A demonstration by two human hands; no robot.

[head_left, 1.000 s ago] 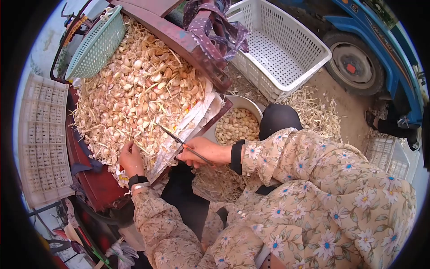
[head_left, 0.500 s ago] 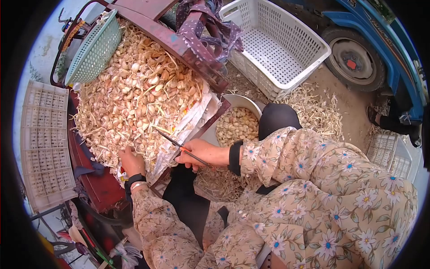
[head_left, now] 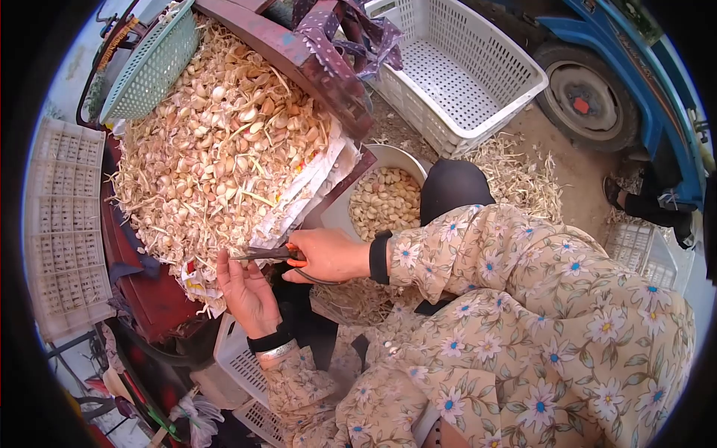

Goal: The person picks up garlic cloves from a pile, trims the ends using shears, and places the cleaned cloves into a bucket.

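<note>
Scissors [head_left: 272, 254] at the garlic heap [head_left: 216, 149] edge

Right hand [head_left: 328, 254] grips the orange-handled scissors at centre frame, blades nearly closed, tips pointing left. Left hand [head_left: 246, 291] lies palm-up just below, fingers raised to the blade tips; whether they pinch anything cannot be told. The garlic heap fills the upper left; 1 bowl [head_left: 337, 216] of cloves sits right of it.

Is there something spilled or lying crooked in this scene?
Yes. Dry garlic trimmings lie scattered over the bare ground beside the white crate, not in any container. The green basket leans tilted on the garlic heap. The scissors in the right hand look normal.
</note>
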